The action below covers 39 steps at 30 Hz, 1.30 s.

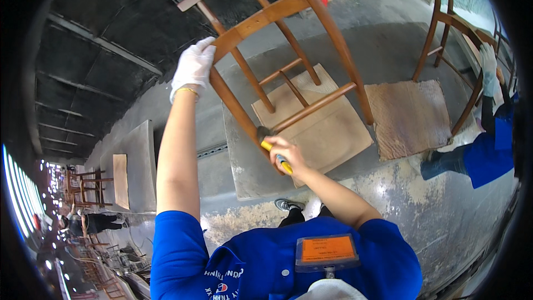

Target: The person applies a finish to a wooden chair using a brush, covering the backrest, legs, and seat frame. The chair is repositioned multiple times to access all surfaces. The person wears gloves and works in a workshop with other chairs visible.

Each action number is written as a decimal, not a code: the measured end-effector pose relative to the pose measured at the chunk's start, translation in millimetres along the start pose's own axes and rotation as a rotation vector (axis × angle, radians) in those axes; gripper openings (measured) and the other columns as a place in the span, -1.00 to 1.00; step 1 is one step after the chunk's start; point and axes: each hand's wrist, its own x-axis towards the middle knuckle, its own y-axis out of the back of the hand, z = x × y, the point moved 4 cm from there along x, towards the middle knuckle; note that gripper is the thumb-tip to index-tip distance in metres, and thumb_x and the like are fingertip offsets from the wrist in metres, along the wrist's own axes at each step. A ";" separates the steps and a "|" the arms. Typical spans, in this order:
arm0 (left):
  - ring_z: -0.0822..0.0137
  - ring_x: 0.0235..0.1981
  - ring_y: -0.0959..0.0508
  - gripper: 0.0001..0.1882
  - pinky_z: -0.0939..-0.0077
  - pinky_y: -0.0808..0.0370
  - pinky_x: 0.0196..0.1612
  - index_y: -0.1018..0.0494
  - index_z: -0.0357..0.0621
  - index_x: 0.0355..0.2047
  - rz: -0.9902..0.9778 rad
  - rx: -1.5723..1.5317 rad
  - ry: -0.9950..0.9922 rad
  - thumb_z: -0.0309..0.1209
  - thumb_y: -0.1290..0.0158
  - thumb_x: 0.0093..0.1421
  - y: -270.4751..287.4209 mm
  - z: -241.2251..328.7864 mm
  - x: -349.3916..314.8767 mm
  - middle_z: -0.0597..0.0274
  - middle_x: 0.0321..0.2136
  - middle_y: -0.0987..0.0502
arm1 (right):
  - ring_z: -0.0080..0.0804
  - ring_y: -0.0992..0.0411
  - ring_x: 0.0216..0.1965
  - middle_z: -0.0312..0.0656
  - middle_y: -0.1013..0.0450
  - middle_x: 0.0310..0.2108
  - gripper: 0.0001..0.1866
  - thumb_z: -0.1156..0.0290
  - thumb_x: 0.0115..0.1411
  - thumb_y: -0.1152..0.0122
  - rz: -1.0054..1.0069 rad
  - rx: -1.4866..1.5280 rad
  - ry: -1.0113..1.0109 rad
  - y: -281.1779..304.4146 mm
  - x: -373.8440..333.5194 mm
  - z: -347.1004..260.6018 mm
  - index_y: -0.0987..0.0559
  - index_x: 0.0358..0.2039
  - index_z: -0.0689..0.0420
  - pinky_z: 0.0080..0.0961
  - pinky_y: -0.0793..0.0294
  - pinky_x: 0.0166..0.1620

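Note:
A brown wooden chair frame (256, 23) without a seat panel stands tilted over a sheet of cardboard (327, 144). My left hand (192, 69), in a white glove, is closed around the frame's upper left corner. In my bare right hand (288, 155) is a brush (268, 143) with a yellow handle and a dark head. The brush head touches or lies very close to the lower part of the chair's left leg, near the joint with a crossbar. My right fingers hide part of the handle.
On the right, a co-worker's gloved hand (488, 61) is at another wooden chair (444, 16), by a second cardboard sheet (411, 116). A dark panelled wall (100, 39) runs along the left. Farther left are a grey board (143, 161), more chairs (86, 186) and a person (100, 222).

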 end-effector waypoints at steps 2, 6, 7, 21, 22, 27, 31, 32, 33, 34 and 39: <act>-0.06 0.10 -0.69 -0.58 0.25 -0.55 0.22 -0.62 -0.13 0.22 0.018 -0.032 0.004 -0.22 -0.15 0.45 -1.2 9.1 -7.6 -0.15 0.02 -0.72 | -0.22 -0.61 0.09 -0.05 -0.57 0.22 -0.86 0.61 0.11 -0.33 0.001 0.099 0.111 6.0 28.2 -15.6 -0.64 -0.52 0.07 -0.44 -0.59 0.08; -0.08 0.22 -0.63 -0.58 0.21 -0.50 0.30 -0.59 -0.21 0.23 0.058 -0.141 0.051 -0.28 -0.08 0.47 -10.5 30.4 -37.1 -0.20 0.13 -0.66 | 0.02 -0.58 0.28 0.04 -0.59 0.21 -0.87 0.63 0.05 -0.30 0.508 -0.354 0.531 113.2 122.3 -66.2 -0.57 -0.55 0.10 -0.11 -0.66 0.16; -0.10 0.22 -0.63 -0.58 0.22 -0.50 0.31 -0.58 -0.22 0.25 0.051 -0.172 0.067 -0.31 -0.07 0.47 -13.8 35.2 -42.9 -0.21 0.15 -0.65 | 0.02 -0.58 0.27 -0.01 -0.59 0.22 -0.87 0.61 0.03 -0.33 0.681 -0.566 0.717 135.2 145.6 -80.4 -0.57 -0.54 0.09 -0.08 -0.66 0.18; 0.21 0.27 -0.58 -0.27 0.44 -0.38 0.33 -0.55 -0.32 0.27 -0.048 -0.547 0.414 0.17 0.10 0.57 -13.4 59.8 -60.7 -0.04 0.17 -0.66 | -0.18 -0.53 0.23 0.04 -0.57 0.19 -0.70 0.71 0.05 -0.46 -0.036 0.617 0.218 86.0 233.3 -62.0 -0.50 -0.56 0.07 -0.28 -0.44 0.31; 0.22 0.34 -0.52 -0.22 0.44 -0.30 0.39 -0.50 -0.30 0.33 -0.013 -0.625 0.419 0.21 0.13 0.57 -13.3 58.2 -57.2 -0.03 0.25 -0.61 | -0.17 -0.50 0.26 0.05 -0.54 0.23 -0.69 0.69 0.08 -0.47 -0.034 0.744 0.064 93.6 237.4 -63.3 -0.48 -0.54 0.06 -0.26 -0.43 0.33; 0.23 0.52 -0.32 -0.04 0.39 -0.06 0.54 -0.33 -0.25 0.49 -0.075 -0.912 0.481 0.38 0.30 0.53 -22.2 48.6 -45.4 -0.01 0.45 -0.43 | -0.23 -0.51 0.26 0.03 -0.53 0.29 -0.75 0.68 0.16 -0.46 0.306 0.356 0.151 106.3 254.3 -105.6 -0.57 -0.52 0.10 -0.28 -0.47 0.31; 0.09 0.48 -0.36 0.04 0.03 -0.21 0.53 -0.29 -0.23 0.50 -0.168 -1.284 0.568 0.47 0.37 0.48 -19.3 35.7 -29.5 -0.01 0.38 -0.48 | -0.10 -0.55 0.29 0.04 -0.62 0.20 -0.76 0.67 0.17 -0.41 -0.118 -0.037 0.688 52.1 216.4 -132.2 -0.57 -0.55 0.10 -0.24 -0.49 0.32; 0.04 0.47 -0.37 0.04 -0.03 -0.26 0.51 -0.28 -0.24 0.49 -0.245 -1.605 0.686 0.48 0.37 0.48 -24.1 35.2 -31.0 -0.01 0.36 -0.50 | -0.11 -0.54 0.32 -0.11 -0.62 0.23 -0.84 0.57 0.15 -0.38 -0.199 -0.281 0.664 40.9 191.3 -123.2 -0.59 -0.51 0.06 -0.18 -0.52 0.34; -0.01 0.51 -0.30 0.09 -0.10 -0.29 0.50 -0.25 -0.24 0.51 -0.293 -1.611 0.668 0.52 0.33 0.44 -23.4 33.7 -27.5 -0.01 0.45 -0.40 | -0.11 -0.53 0.33 -0.19 -0.62 0.23 -0.90 0.49 0.12 -0.38 -0.139 -0.456 0.805 35.5 169.5 -120.3 -0.61 -0.48 0.04 -0.14 -0.53 0.36; 0.02 0.56 -0.22 0.07 -0.07 -0.21 0.54 -0.26 -0.25 0.52 -0.352 -1.466 0.576 0.49 0.27 0.45 -21.3 32.2 -24.8 -0.01 0.52 -0.31 | -0.11 -0.53 0.33 -0.26 -0.63 0.24 -0.94 0.42 0.10 -0.38 -0.131 -0.740 0.920 24.2 151.8 -113.0 -0.63 -0.45 0.02 -0.10 -0.54 0.37; 0.33 0.27 -0.49 -0.36 0.38 -0.31 0.34 -0.57 -0.29 0.28 -0.260 -0.761 0.326 -0.06 -0.28 0.37 -35.0 29.3 -5.7 0.09 0.26 -0.60 | -0.24 -0.68 0.07 -0.29 -0.73 0.00 -0.73 0.36 -0.03 -0.51 -0.799 -0.895 0.659 12.6 40.1 -63.2 -0.81 -0.25 -0.17 -0.16 -0.67 0.14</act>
